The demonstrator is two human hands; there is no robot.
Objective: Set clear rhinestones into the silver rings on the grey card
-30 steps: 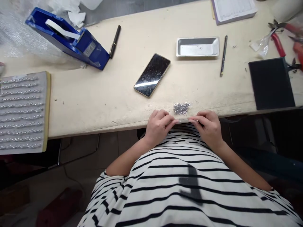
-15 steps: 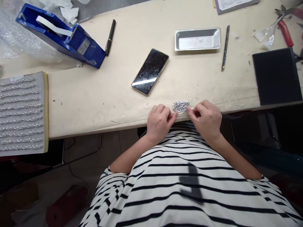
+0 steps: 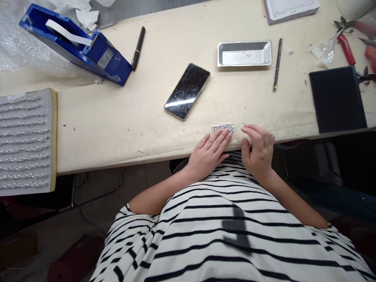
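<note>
A small clear bag of silvery pieces (image 3: 219, 127) lies at the table's front edge. My left hand (image 3: 208, 154) rests on the lower part of the bag with its fingers stretched out, hiding part of it. Just right of the bag, my right hand (image 3: 258, 150) is raised a little over the edge, its fingers bent and its thumb apart from them. Nothing shows between those fingers. A black phone (image 3: 187, 91) lies behind and to the left of the bag.
Around stand a blue tape dispenser (image 3: 108, 58), a pen (image 3: 138, 49), a metal tray (image 3: 245, 62), a pencil (image 3: 277, 64), a dark square pad (image 3: 337, 100), red-handled pliers (image 3: 346, 49), a paper pad (image 3: 290, 9) and a board of twisted silver chains (image 3: 23, 147).
My left hand has gone from pinching at the bag's corner to lying flat on it. My right hand has let go of the bag's right side and moved slightly right. The view has shifted slightly.
</note>
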